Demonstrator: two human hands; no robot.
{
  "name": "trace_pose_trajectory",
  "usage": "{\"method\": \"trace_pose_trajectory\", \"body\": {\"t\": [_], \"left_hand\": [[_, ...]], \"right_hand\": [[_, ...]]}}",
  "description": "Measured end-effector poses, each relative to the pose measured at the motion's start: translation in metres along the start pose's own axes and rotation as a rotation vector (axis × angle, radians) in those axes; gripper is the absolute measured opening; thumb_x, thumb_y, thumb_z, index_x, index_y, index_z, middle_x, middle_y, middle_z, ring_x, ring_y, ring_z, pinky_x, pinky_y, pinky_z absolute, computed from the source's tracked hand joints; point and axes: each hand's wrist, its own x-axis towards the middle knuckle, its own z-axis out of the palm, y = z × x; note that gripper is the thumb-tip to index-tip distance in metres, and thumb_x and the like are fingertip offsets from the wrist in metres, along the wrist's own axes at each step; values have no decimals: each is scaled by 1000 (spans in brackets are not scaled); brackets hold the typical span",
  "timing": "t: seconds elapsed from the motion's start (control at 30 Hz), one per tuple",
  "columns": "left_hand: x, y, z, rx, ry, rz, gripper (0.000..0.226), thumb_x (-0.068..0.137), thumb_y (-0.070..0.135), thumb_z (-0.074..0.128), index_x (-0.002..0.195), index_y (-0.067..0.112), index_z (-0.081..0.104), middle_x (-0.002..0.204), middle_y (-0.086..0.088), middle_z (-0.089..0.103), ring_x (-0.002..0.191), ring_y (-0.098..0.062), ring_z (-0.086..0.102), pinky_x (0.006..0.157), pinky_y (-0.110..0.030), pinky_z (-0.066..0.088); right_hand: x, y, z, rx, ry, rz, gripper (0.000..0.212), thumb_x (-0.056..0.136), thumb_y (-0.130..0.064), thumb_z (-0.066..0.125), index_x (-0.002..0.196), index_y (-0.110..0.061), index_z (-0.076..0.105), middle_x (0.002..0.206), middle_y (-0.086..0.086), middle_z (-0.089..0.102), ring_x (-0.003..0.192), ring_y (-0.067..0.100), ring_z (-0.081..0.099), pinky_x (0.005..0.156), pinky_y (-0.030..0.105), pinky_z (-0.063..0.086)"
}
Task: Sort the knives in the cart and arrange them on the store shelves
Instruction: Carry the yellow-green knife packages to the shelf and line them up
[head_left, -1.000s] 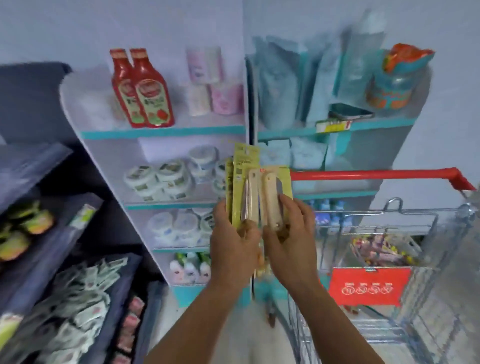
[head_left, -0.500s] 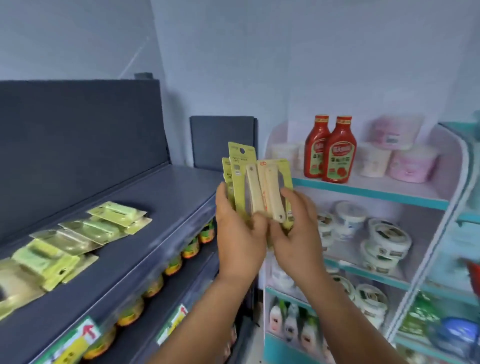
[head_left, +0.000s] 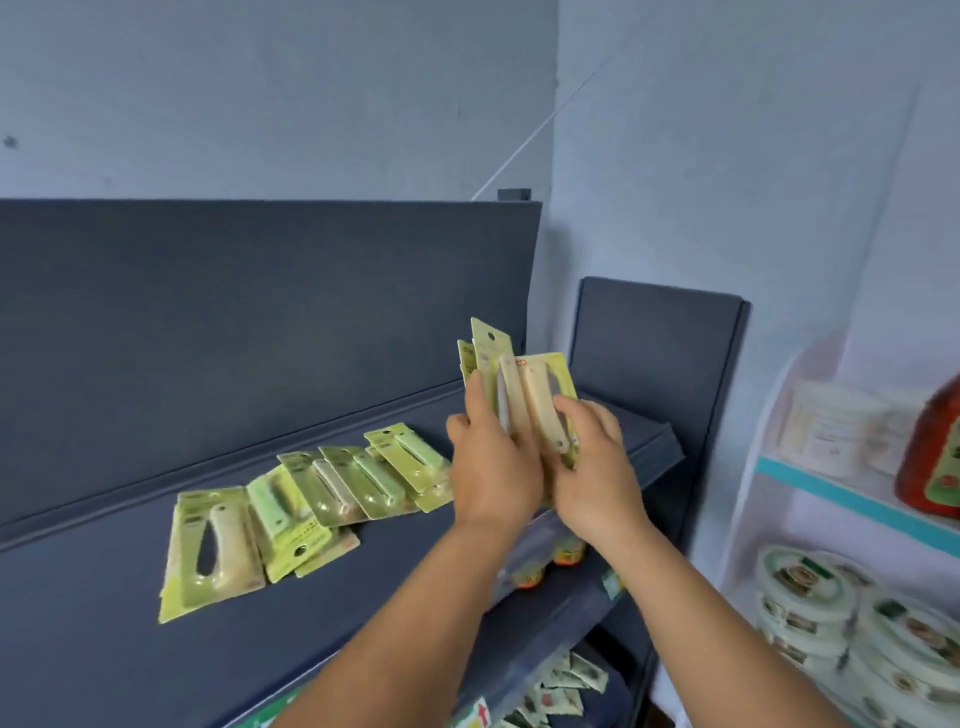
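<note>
Fanning the packaged knives (head_left: 511, 387) upright above the dark shelf (head_left: 363, 597), the left hand (head_left: 491, 467) and right hand (head_left: 592, 467) are pinching them, likely for sorting beside the shelved row (head_left: 311, 499).

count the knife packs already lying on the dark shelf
5 show, in an overlapping row on the dark shelf: cream-handled pack nearest, green, cream, green, and green by the left hand. Others may hide beneath.
</note>
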Motion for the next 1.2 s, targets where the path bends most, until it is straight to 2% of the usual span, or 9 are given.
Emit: {"method": "trace_pose_trajectory", "body": {"t": [0.07,0.17,0.33,0.43,0.57,0.63,0.73,1.03,1.2], "left_hand": [[18,-6,6,51,34,-55,55,95,20,44,144,33,23,115,-5,44,65,9,38,55,-16,34],[42,-16,16,142,75,-118,50,94,14,43,141,27,32,116,0,28,64,-11,50,72,-24,42],[72,-35,30,407,40,-223,38,87,4,46,125,4,44,142,-13,15,88,-32,59,83,-34,45],[79,-51,31,752,-43,-210,38,87,10,49,125,5,49,148,-18,18,126,-33,36,105,-34,31],[80,-74,23,1066,-183,-264,54,94,26,40,144,10,31,155,-9,21,145,-29,5,115,-46,7],[79,-83,22,1064,-217,-291,60,97,31,32,151,11,13,159,-9,10,147,-26,0,115,-50,-1],[79,-88,19,993,-237,-303,61,99,37,26,152,15,5,160,-8,6,147,-25,1,115,-50,-4],[59,-78,-29,867,37,-79,56,99,32,35,149,14,19,151,-6,29,140,-25,24,113,-38,19],[28,-78,-86,896,199,-93,55,95,26,42,146,14,23,138,-8,33,124,-28,31,102,-33,26]], "right_hand": [[21,9,12,2,-78,13,48,91,-15,54,135,-30,42,133,-11,32,105,12,51,89,26,42],[50,26,32,-12,-194,11,52,91,-18,54,139,-30,37,137,-8,30,106,15,51,92,30,43],[87,47,63,-51,-322,0,58,90,-22,54,144,-29,33,140,-2,31,117,23,48,95,32,41],[102,58,78,-170,-459,-38,61,92,-24,49,148,-30,25,148,0,25,126,27,40,97,35,40],[110,62,93,-344,-646,-54,54,98,-31,37,149,-24,19,156,4,15,138,30,26,106,39,32],[110,63,98,-404,-655,-77,50,99,-30,33,146,-18,24,155,6,19,136,31,29,106,41,32],[109,63,103,-484,-680,-81,55,95,-27,39,145,-13,24,152,5,25,136,29,29,106,41,31],[89,15,109,-334,-446,-245,46,99,-24,35,144,-18,31,153,1,28,140,23,25,113,38,22],[51,-43,122,-74,-426,-369,47,97,-17,40,144,-21,33,148,-3,30,133,20,35,102,31,32]]}}
